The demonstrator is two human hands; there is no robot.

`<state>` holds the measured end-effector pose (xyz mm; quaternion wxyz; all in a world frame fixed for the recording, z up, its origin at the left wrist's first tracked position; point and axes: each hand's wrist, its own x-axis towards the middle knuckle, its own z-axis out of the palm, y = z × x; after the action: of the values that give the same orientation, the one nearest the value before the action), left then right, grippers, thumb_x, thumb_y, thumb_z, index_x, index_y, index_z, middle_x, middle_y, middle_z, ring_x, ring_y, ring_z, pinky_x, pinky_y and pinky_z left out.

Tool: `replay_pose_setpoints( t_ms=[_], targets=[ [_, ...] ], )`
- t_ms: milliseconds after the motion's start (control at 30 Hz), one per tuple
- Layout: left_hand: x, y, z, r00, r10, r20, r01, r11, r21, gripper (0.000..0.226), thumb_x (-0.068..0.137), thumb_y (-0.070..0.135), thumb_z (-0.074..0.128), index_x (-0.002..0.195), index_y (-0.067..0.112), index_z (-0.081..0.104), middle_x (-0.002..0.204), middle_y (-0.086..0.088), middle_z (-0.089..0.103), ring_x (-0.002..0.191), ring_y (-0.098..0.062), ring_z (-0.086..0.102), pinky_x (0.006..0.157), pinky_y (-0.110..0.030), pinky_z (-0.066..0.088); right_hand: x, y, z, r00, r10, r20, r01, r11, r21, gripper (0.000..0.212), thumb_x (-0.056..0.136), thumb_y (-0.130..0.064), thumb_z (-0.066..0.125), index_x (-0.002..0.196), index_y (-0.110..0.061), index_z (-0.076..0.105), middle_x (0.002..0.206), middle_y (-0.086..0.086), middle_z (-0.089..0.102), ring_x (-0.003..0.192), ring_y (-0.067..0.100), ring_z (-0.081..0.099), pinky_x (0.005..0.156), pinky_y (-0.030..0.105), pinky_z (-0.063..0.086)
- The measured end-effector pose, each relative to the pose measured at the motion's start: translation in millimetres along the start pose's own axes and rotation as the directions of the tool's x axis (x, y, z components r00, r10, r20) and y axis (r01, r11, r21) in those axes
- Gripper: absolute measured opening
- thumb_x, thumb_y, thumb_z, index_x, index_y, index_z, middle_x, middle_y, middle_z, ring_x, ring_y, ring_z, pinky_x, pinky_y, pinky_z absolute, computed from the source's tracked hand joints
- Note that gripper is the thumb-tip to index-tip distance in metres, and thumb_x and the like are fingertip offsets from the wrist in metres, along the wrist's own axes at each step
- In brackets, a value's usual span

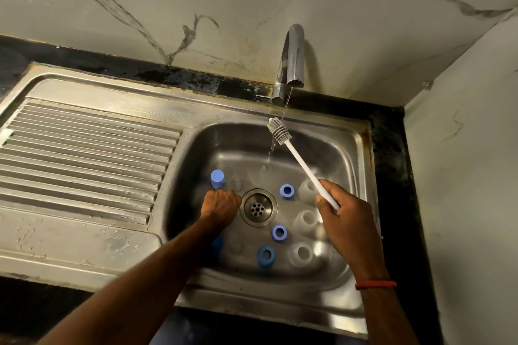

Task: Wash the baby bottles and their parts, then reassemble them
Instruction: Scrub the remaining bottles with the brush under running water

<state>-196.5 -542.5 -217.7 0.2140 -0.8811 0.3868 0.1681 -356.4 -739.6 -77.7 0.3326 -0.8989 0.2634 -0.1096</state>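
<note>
We grip the white-handled grey bottle brush [300, 163] in our right hand [340, 221] under the chrome tap [293, 59]; our left hand [221, 203] curls near the drain [258, 207] of the steel sink [224, 143], and we cannot tell what it holds. The clear plastic bottles [305, 221] and blue rings [279, 233] lie by the right edge; a slipping wet handle could scatter them.

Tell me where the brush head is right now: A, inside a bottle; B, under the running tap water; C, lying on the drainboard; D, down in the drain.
B: the right hand holds the brush up with its bristle head under the running tap.
</note>
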Motion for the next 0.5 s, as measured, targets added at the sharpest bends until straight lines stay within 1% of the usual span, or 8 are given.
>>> replay_pose_setpoints(
  t_ms=[100, 200, 267, 333, 367, 400, 467, 500],
  targets=[
    [1, 0, 0, 1.0, 0.015, 0.003, -0.015, 1.0, -0.003, 0.026, 0.104, 0.017, 0.04, 0.124, 0.016, 0.057, 0.122, -0.005, 0.065, 0.108, -0.025, 0.065, 0.082, -0.033, 0.045, -2, -2, 1, 1.0, 0.007, -0.008, -0.007, 1.0, 0.002, 0.031, 0.096, -0.022, 0.059, 0.126, -0.024, 0.066, 0.092, -0.007, 0.072, 0.079, 0.009, 0.066, 0.07, 0.029, 0.057],
    [-1, -2, -3, 1.0, 0.019, 0.003, -0.018, 0.999, -0.036, 0.026, 0.1, 0.021, 0.045, 0.122, 0.017, 0.058, 0.121, -0.004, 0.065, 0.108, -0.025, 0.065, 0.081, -0.033, 0.043, -4, -5, -2, 1.0, 0.006, -0.019, -0.005, 1.0, 0.009, 0.031, 0.096, -0.023, 0.059, 0.126, -0.025, 0.066, 0.089, -0.008, 0.072, 0.076, 0.006, 0.066, 0.067, 0.027, 0.057],
    [0, -6, -8, 1.0, 0.013, -0.017, -0.015, 0.993, -0.114, 0.027, 0.096, 0.027, 0.051, 0.12, 0.019, 0.06, 0.118, -0.002, 0.067, 0.105, -0.024, 0.066, 0.08, -0.034, 0.046, -6, -6, -4, 1.0, -0.001, -0.029, 0.001, 1.0, 0.009, 0.031, 0.096, -0.024, 0.06, 0.127, -0.026, 0.066, 0.089, -0.009, 0.072, 0.076, 0.005, 0.066, 0.066, 0.028, 0.057],
    [0, -13, -18, 0.999, -0.005, -0.049, -0.01, 0.955, -0.296, 0.025, 0.089, 0.035, 0.059, 0.108, 0.021, 0.065, 0.108, 0.001, 0.068, 0.098, -0.022, 0.067, 0.076, -0.033, 0.048, -9, -8, -7, 1.0, -0.01, -0.027, 0.01, 1.0, 0.018, 0.032, 0.095, -0.024, 0.061, 0.127, -0.025, 0.066, 0.09, -0.01, 0.072, 0.077, 0.005, 0.067, 0.068, 0.029, 0.058],
    [-1, -17, -26, 0.997, -0.018, -0.069, -0.015, 0.895, -0.446, 0.02, 0.086, 0.038, 0.063, 0.097, 0.022, 0.067, 0.099, 0.002, 0.067, 0.091, -0.02, 0.066, 0.072, -0.032, 0.047, -10, -10, -8, 1.0, -0.02, -0.022, 0.02, 1.0, 0.023, 0.032, 0.095, -0.024, 0.061, 0.126, -0.024, 0.066, 0.089, -0.01, 0.072, 0.077, 0.006, 0.067, 0.068, 0.03, 0.058],
    [-2, -20, -32, 0.994, -0.035, -0.099, -0.032, 0.792, -0.61, 0.018, 0.083, 0.038, 0.067, 0.083, 0.02, 0.067, 0.088, 0.002, 0.066, 0.081, -0.017, 0.063, 0.067, -0.03, 0.047, -12, -12, -9, 0.999, -0.031, -0.017, 0.031, 0.999, 0.03, 0.031, 0.095, -0.023, 0.061, 0.126, -0.023, 0.067, 0.087, -0.01, 0.071, 0.075, 0.006, 0.067, 0.067, 0.03, 0.058],
    [-7, -24, -46, 0.981, -0.122, -0.15, -0.075, 0.475, -0.877, 0.025, 0.081, 0.026, 0.073, 0.065, 0.012, 0.06, 0.066, -0.005, 0.061, 0.062, -0.015, 0.059, 0.059, -0.033, 0.051, -16, -19, -13, 0.998, -0.057, -0.007, 0.057, 0.998, 0.032, 0.03, 0.094, -0.021, 0.063, 0.124, -0.022, 0.067, 0.085, -0.008, 0.071, 0.073, 0.007, 0.066, 0.065, 0.031, 0.058],
    [-11, -25, -56, 0.968, -0.189, -0.163, -0.102, 0.298, -0.949, 0.027, 0.081, 0.019, 0.074, 0.063, 0.008, 0.057, 0.064, -0.012, 0.062, 0.059, -0.019, 0.062, 0.059, -0.039, 0.056, -19, -22, -14, 0.997, -0.073, 0.001, 0.073, 0.997, 0.026, 0.03, 0.094, -0.02, 0.064, 0.123, -0.023, 0.067, 0.084, -0.007, 0.07, 0.072, 0.008, 0.066, 0.065, 0.032, 0.058]
  ],
)
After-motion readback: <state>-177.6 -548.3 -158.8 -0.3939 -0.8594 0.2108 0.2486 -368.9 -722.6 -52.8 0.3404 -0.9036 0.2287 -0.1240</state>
